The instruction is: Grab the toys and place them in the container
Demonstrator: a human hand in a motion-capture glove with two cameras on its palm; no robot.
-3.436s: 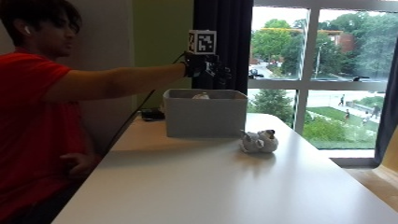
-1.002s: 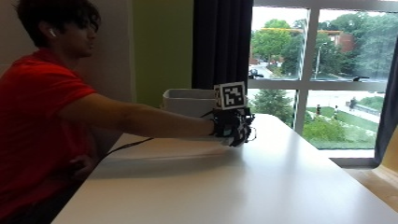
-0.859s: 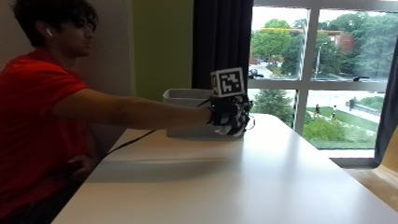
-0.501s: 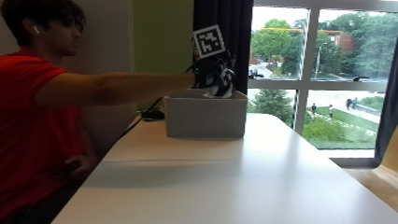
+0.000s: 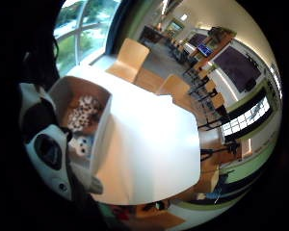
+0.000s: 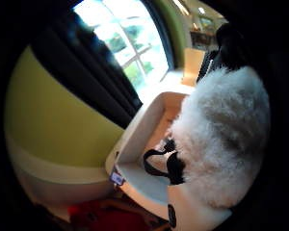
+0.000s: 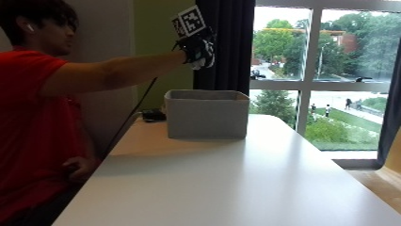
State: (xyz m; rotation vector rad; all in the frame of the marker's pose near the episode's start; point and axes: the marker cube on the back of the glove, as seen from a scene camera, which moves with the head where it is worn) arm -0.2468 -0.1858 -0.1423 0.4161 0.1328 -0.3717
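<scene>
My grip (image 7: 199, 51) is curled round a fluffy toy (image 6: 221, 139), held high above the bin (image 7: 206, 114). Next I just lower and let go.

the person (image 7: 37, 117) wears a red short-sleeved shirt and a small white earbud (image 7: 28, 28). the right hand (image 7: 197, 49) is covered by a black glove, and black straps with white plastic show at its palm.
</scene>
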